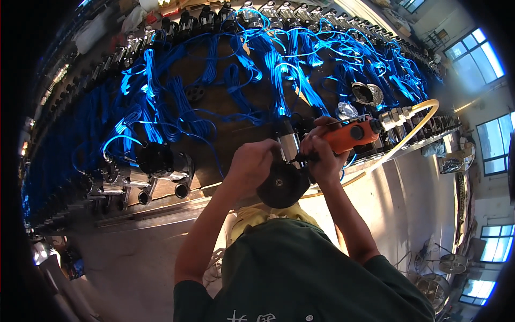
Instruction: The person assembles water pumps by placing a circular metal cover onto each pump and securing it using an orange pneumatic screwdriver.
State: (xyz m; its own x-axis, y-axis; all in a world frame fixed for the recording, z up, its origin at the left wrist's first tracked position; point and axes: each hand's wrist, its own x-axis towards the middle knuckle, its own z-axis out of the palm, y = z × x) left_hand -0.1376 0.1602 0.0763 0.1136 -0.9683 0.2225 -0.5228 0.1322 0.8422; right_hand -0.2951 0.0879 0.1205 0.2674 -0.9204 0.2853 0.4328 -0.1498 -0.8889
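My right hand (321, 150) is wrapped round an orange air screwdriver (351, 135). The tool's dark front end points left, against the rim of a pump-like unit with a silver cylinder (289, 145) and a round black end disc (280, 188). This unit lies at the bench's near edge, its disc toward me. On its left side my left hand (251, 165) is closed, fingertips curled against the unit. Whatever those fingers may pinch is hidden. From the tool's metal coupling (396, 118) a yellowish air hose (399, 147) loops right and back under my right forearm.
Bundles of blue cable (244, 102) cover much of the dark bench. Similar silver and black units (161, 161) stand left, and a long row of them (225, 19) lines the far edge. Round metal parts (367, 94) lie right of centre. Wire-caged fans (432, 287) stand on the floor.
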